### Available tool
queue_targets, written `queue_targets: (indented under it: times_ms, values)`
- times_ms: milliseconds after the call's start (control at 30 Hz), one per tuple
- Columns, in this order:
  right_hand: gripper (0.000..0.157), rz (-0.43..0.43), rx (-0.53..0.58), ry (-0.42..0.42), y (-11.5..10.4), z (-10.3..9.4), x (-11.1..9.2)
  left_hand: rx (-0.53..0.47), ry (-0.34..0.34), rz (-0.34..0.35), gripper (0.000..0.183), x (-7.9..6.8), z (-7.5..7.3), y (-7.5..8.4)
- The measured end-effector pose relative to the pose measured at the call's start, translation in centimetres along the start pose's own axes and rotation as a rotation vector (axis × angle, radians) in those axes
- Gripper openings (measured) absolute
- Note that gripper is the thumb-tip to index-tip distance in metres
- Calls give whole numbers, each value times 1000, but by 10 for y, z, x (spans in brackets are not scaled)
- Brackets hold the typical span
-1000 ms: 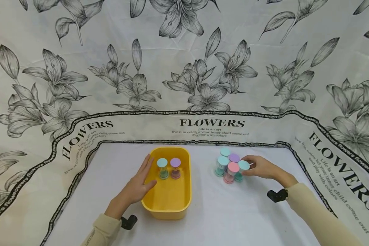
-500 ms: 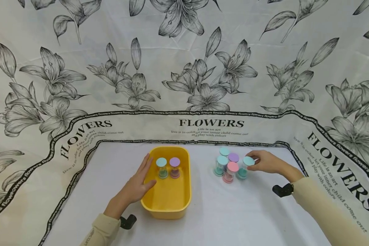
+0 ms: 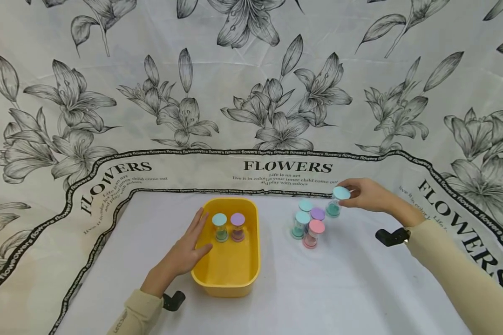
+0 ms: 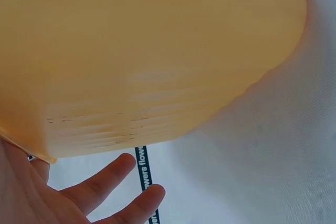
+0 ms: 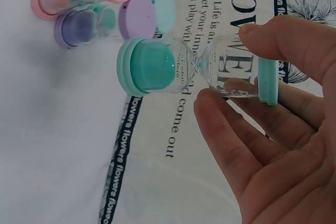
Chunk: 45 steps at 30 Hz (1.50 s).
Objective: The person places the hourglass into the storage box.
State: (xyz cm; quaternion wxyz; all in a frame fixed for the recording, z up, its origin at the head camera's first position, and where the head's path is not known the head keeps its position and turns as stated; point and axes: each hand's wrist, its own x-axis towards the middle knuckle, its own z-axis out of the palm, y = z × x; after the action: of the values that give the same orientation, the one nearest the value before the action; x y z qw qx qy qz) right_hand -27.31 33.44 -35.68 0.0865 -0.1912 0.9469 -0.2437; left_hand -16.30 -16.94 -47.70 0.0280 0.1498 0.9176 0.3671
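Note:
My right hand (image 3: 366, 194) pinches a teal-capped hourglass (image 3: 333, 207) near its upper cap. In the right wrist view, teal sand (image 5: 152, 65) fills the bulb at the end away from the palm, and thumb and fingers lie around the other end. Left of that hand stands a cluster of hourglasses: a pink one (image 3: 311, 239), a purple one (image 3: 317, 214) and two teal ones (image 3: 300, 225). My left hand (image 3: 183, 251) rests at the left rim of a yellow bin (image 3: 257, 251), fingers straight; two fingers (image 4: 107, 182) stretch out beside its wall in the left wrist view.
A teal hourglass (image 3: 220, 228) and a purple hourglass (image 3: 237, 227) stand upright inside the bin's far half. White cloth (image 3: 310, 288) covers the table, and a flower-printed curtain (image 3: 285, 116) rises behind and at the sides.
My right hand has drawn the teal hourglass out of the cluster to the right, then raised it up and toward the back. The left hand and bin stay nearly in place.

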Motion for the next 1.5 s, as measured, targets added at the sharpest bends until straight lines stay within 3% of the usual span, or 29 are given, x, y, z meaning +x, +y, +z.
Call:
queue_targets:
  times_ms: [267,533,867,1033,1367,1500]
  values:
    - [53,-77,28,63,-38,-11,15,2,13,11,82,1,1,-1]
    - [50,-194,122,48,-76,5,34,-8,3,15,82,0,1,0]
    - [48,-294,147,-49,-135,22,54,-1,2,4,84,1,0,0]
    - [48,-386,167,-112,-165,34,64,-22,3,2,85,0,0,2]
    - [47,-564,160,-240,-210,67,86,-15,-16,-18,89,2,-2,1]
    - [46,-578,150,-331,-223,83,92,-16,-24,-9,91,3,-3,1]
